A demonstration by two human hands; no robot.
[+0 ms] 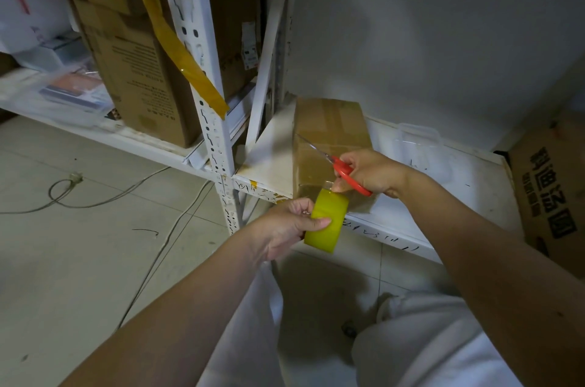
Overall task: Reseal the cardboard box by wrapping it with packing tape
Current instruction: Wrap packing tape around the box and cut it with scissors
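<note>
My left hand [289,222] grips the yellow tape roll [327,220] at the centre of the frame, thumb across its face. My right hand [368,173] holds the red-handled scissors [343,170], fingers through the loops, blades pointing toward the upper left over the cardboard box [329,140]. The box lies on the white shelf [269,162], just above the roll, with a clear tape strip running from roll to box.

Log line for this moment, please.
step: cutting tape | left hand: holds tape roll | right hand: holds scissors | box: on shelf | tape: not yet cut
</note>
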